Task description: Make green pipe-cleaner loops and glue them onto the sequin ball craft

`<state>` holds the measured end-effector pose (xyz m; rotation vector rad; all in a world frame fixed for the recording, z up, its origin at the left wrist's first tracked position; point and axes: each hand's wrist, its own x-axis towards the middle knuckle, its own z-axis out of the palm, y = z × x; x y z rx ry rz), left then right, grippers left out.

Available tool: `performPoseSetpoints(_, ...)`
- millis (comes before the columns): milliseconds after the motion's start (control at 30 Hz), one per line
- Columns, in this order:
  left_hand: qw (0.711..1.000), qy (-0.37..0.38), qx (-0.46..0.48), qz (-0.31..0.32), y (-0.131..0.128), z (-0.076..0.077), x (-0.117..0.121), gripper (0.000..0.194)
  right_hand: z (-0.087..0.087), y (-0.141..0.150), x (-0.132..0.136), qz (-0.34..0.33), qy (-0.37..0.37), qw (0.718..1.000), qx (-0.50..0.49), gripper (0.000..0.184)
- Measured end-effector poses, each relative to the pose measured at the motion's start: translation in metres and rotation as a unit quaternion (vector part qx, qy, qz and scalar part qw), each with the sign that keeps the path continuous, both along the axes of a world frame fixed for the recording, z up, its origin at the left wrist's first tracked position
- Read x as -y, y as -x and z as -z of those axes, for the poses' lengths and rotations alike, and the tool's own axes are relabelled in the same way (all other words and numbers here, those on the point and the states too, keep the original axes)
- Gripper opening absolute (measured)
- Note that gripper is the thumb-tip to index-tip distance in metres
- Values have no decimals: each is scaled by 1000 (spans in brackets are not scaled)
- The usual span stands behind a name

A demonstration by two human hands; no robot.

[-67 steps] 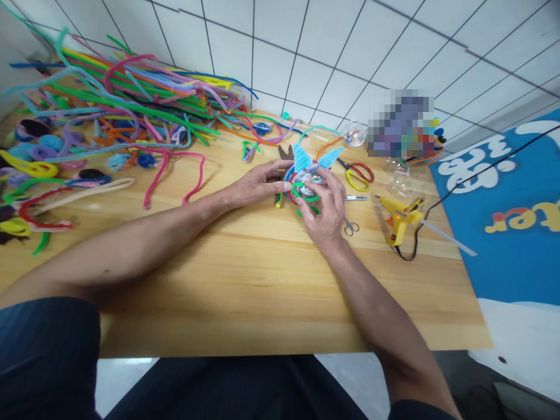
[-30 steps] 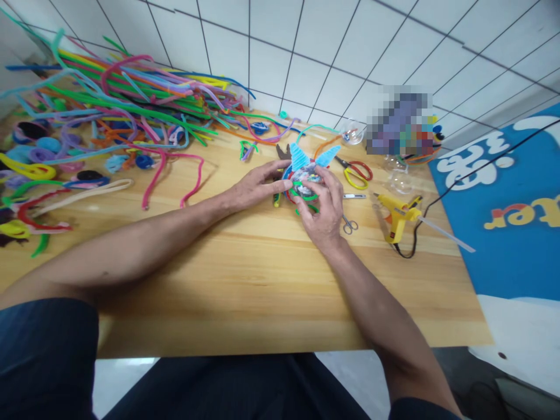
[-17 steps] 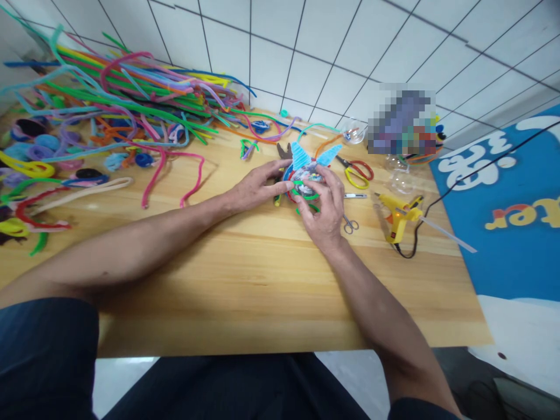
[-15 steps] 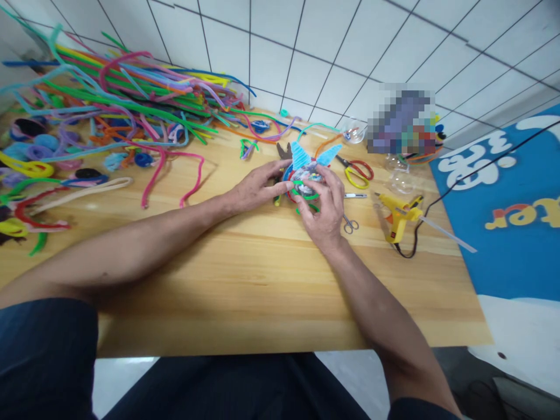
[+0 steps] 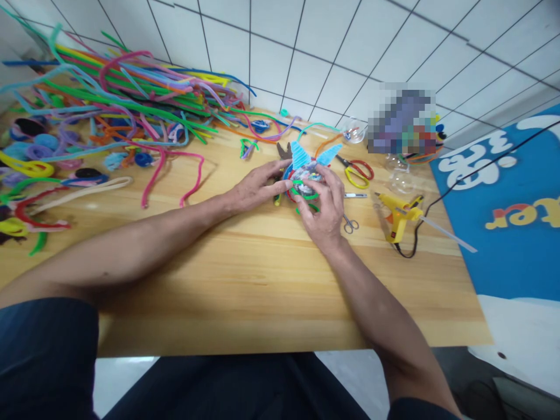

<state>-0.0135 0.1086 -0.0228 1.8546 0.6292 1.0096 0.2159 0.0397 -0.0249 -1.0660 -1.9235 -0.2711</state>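
The fingers of the left hand (image 5: 256, 184) hold the left edge of a craft (image 5: 303, 175), thumb on its near side; those of the right hand (image 5: 324, 213) curl round its right side, by a green strip (image 5: 311, 197). The craft, with blue ears (image 5: 300, 157) on its far side, sits between the hands above the tabletop (image 5: 262, 280). The step in hand looks like pressing the strip on; whether it is fixed, I cannot tell. The next move probably calls for light, steady pressure. Scissors (image 5: 356, 171), a cutter (image 5: 356, 195) and small scissors (image 5: 350, 225) crowd the right hand's outer side; farther right lies a glue gun (image 5: 399, 216). Stems (image 5: 144, 93) pile up far left, well apart.
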Motion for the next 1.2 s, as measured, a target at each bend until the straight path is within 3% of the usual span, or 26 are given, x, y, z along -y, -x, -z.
performPoseSetpoints(267,998,52,30,15,0,0,1,77,0,0,0,-2,30,999,-10,34)
performPoseSetpoints(633,995,81,43,46,1,2,-3,78,-2,1,0,-6,-2,1000,-11,33)
performPoseSetpoints(800,993,88,61,40,1,1,-5,67,-2,2,0,5,9,1000,-6,32)
performPoseSetpoints(967,989,98,82,81,-1,2,-7,69,-2,2,0,1,-10,1000,-7,32)
performPoseSetpoints(1200,991,99,76,48,0,2,-6,62,-2,2,0,7,-5,1000,-5,31)
